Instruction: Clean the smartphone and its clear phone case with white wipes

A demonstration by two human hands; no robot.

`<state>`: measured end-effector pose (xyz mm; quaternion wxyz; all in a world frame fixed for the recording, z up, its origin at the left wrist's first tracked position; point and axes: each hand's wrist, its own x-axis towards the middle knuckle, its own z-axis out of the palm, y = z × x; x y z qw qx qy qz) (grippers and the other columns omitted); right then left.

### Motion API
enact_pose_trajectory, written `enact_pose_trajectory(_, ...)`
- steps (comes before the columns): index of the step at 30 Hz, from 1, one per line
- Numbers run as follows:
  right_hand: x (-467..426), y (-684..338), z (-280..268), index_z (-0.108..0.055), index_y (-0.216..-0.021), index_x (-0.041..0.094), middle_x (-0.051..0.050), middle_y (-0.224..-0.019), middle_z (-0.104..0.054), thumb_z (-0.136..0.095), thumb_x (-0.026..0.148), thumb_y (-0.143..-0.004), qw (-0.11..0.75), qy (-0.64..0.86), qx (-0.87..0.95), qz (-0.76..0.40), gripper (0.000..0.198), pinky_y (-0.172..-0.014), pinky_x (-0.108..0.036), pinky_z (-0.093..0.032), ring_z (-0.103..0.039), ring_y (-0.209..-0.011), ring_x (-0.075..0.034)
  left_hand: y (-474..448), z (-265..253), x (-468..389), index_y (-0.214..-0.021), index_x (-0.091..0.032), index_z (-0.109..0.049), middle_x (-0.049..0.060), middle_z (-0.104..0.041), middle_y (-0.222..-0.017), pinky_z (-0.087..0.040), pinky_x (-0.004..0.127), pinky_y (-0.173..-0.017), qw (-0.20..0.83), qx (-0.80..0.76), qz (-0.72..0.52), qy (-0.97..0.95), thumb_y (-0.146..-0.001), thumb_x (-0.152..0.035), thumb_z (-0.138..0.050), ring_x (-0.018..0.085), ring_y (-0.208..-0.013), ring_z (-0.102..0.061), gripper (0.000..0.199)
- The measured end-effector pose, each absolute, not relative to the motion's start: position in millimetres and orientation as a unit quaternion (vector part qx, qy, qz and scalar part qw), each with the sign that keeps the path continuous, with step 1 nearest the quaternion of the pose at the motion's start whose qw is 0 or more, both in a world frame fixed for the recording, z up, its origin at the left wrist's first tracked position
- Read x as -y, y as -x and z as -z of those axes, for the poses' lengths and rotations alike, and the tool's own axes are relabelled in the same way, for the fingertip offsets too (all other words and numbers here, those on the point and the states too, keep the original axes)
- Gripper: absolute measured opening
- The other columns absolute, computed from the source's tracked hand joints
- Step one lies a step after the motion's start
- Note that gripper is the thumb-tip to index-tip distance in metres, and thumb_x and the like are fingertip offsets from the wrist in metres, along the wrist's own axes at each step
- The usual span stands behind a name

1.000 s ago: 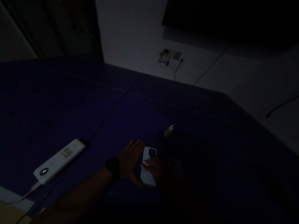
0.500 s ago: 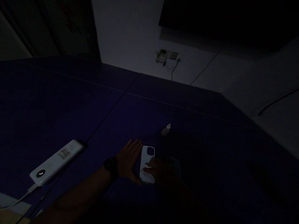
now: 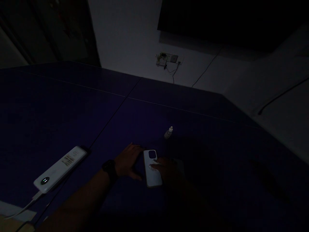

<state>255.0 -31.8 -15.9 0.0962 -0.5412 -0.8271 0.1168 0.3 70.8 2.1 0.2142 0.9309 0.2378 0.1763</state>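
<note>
A pale phone case (image 3: 154, 178) with a dark camera cutout lies flat on the dark blue table (image 3: 101, 106). My left hand (image 3: 127, 161), below a black watch, rests on the table at the case's left side. Its fingers are spread, the fingertips close to the case's upper left corner. On the case's right half, my right hand (image 3: 167, 167) presses with its fingers together around what looks like a white tissue (image 3: 151, 166). Deep shadow covers most of the right hand and forearm. Just beyond the case stands a small dropper bottle (image 3: 168, 132) with a white cap.
To the left lies a white power bank (image 3: 60, 169) with a lit display and a white cable (image 3: 23, 209). A faint pale flat item (image 3: 180, 166) shows right of my right hand. Wall sockets (image 3: 169, 58) and a dark screen (image 3: 217, 22) are at the back.
My right hand has slid up the case. The case has turned slightly, and my left hand has drawn a little away from its edge. The view has shifted slightly.
</note>
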Motion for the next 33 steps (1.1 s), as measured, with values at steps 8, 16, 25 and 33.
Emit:
enact_pose_trajectory(8, 14.2, -239.8, 7.7, -0.065, -0.130, 0.021, -0.012, -0.123, -0.065, -0.049, 0.010, -0.098, 0.070, 0.512, 0.853, -0.073, 0.038, -0.093, -0.037, -0.050, -0.060, -0.106, -0.023, -8.0, 3.4, -69.4, -0.159, -0.018, 0.001, 0.026, -0.030, -0.160, -0.005, 0.072, -0.118, 0.224, -0.177, -0.143, -0.948, -0.057, -0.089, -0.070, 0.046, -0.147, -0.030, 0.143)
enact_pose_trajectory(16, 24.6, -241.7, 11.8, -0.073, -0.114, 0.023, -0.009, -0.109, -0.071, -0.060, 0.019, -0.096, 0.051, 0.393, 0.912, -0.105, 0.023, -0.086, -0.034, -0.051, -0.062, -0.099, -0.021, -17.1, 2.7, -59.6, -0.158, -0.006, -0.002, 0.034, -0.030, -0.156, -0.005, 0.073, -0.117, 0.196, -0.203, -0.136, -0.949, -0.049, -0.097, -0.063, 0.051, -0.143, -0.033, 0.154)
enact_pose_trajectory(25, 29.0, -228.8, 8.3, -0.071, -0.114, 0.018, -0.012, -0.112, -0.069, -0.055, 0.012, -0.097, 0.113, 0.457, 0.879, -0.079, 0.025, -0.089, -0.037, -0.051, -0.061, -0.104, -0.023, -16.3, 4.9, -58.5, -0.158, -0.008, 0.001, 0.033, -0.034, -0.155, -0.010, 0.070, -0.118, 0.178, -0.207, -0.151, -0.950, -0.053, -0.099, -0.056, 0.048, -0.142, -0.036, 0.151)
enact_pose_trajectory(33, 34.2, -249.9, -7.9, -0.072, -0.109, 0.022, -0.009, -0.114, -0.068, -0.051, 0.006, -0.096, 0.068, 0.464, 0.877, -0.105, 0.030, -0.085, -0.034, -0.048, -0.059, -0.102, -0.021, -0.5, 2.8, -73.7, -0.155, -0.013, -0.028, 0.022, -0.055, -0.132, -0.032, 0.061, -0.111, 0.163, -0.232, -0.146, -0.948, -0.047, -0.097, -0.063, 0.042, -0.119, -0.053, 0.141)
